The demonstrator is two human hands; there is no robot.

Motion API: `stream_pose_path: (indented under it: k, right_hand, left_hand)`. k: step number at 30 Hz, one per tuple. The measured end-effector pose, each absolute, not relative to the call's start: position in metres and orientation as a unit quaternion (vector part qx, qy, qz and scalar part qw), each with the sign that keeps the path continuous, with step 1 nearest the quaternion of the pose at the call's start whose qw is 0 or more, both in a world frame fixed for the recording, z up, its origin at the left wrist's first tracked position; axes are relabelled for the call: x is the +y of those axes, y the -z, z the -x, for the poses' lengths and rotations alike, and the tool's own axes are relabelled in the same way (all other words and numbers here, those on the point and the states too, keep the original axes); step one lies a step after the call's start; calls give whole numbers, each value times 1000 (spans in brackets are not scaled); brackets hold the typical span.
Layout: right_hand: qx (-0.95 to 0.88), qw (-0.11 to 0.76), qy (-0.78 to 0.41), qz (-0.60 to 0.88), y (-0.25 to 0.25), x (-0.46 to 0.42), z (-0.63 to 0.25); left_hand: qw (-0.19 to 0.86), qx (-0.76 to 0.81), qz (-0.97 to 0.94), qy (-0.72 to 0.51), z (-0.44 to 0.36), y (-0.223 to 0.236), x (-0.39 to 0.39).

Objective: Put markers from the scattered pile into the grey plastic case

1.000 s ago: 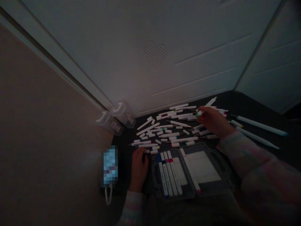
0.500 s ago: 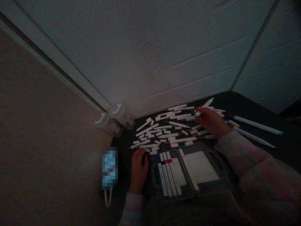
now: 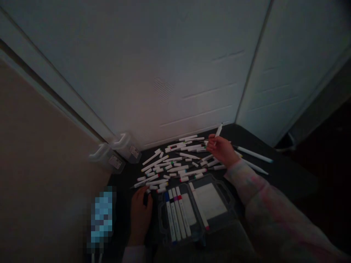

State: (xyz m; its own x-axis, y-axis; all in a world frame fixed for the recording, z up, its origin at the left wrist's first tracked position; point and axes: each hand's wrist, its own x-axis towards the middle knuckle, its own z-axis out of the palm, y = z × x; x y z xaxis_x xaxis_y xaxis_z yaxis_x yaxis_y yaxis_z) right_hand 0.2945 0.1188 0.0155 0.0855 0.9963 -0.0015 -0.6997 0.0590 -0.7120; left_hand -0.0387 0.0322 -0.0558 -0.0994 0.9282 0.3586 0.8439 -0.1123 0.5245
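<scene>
My right hand (image 3: pixel 221 149) is closed around a slim white marker (image 3: pixel 218 130) above the back right of the scattered pens. The marker stands steeply tilted, a dark tip at its upper end; its lower part is hidden by my fingers. Palm down on the dark tabletop, my left hand (image 3: pixel 140 210) rests with thumb and forefinger apart. Its fingertips lie beside several loose white caps (image 3: pixel 161 185), and I cannot tell whether they touch. Between my hands lies an open clear plastic case (image 3: pixel 162 223), with several white markers (image 3: pixel 178 215) in its left half and one pink-ended marker (image 3: pixel 199 206) in the right half.
Many markers and caps (image 3: pixel 178 169) spread across the dark table (image 3: pixel 285 175) toward the pale panel wall (image 3: pixel 192 73). Two translucent containers (image 3: pixel 127 148) stand at the back left. A blurred light-blue object (image 3: pixel 102 217) is at the left edge. Two longer pens (image 3: pixel 255 154) lie right.
The view has turned to the right. In my right hand the marker has swung more upright, and the green end seen earlier below it no longer shows. My left hand stays by the caps.
</scene>
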Motion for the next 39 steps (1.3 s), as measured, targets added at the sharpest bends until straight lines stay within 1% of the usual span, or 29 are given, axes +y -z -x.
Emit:
stream_pose_path:
  k: [4, 7, 10, 12, 14, 17, 21, 25, 31, 39]
  right_hand:
    - [-249, 721, -590, 266, -38, 80, -315]
    - [-220, 762, -562, 234, -42, 39, -333]
    - [-197, 780, -513, 300, -29, 6, -350]
    - [-171, 773, -484, 373, -14, -9, -356]
    - [-156, 765, -472, 410, 2, -17, -356]
    - [-149, 755, -471, 432, 22, -16, -343]
    - [-156, 755, -459, 442, 35, 1, -315]
    - [-171, 754, -450, 446, 40, 16, -298]
    - [-194, 742, -446, 461, 41, 15, -296]
    - [-226, 722, -424, 498, 47, 14, -297]
  left_hand:
    - [72, 664, -666, -333, 41, 55, 36]
    - [82, 670, -666, -317, 41, 51, 38]
    - [93, 682, -662, -297, 38, 46, 39]
    - [97, 688, -660, -286, 36, 43, 39]
    - [103, 688, -664, -273, 35, 42, 40]
    - [107, 680, -677, -259, 36, 44, 41]
    - [100, 681, -676, -262, 37, 47, 41]
    - [103, 690, -665, -268, 37, 46, 41]
    - [115, 684, -664, -280, 41, 50, 41]
    - [123, 663, -659, -333, 40, 51, 40]
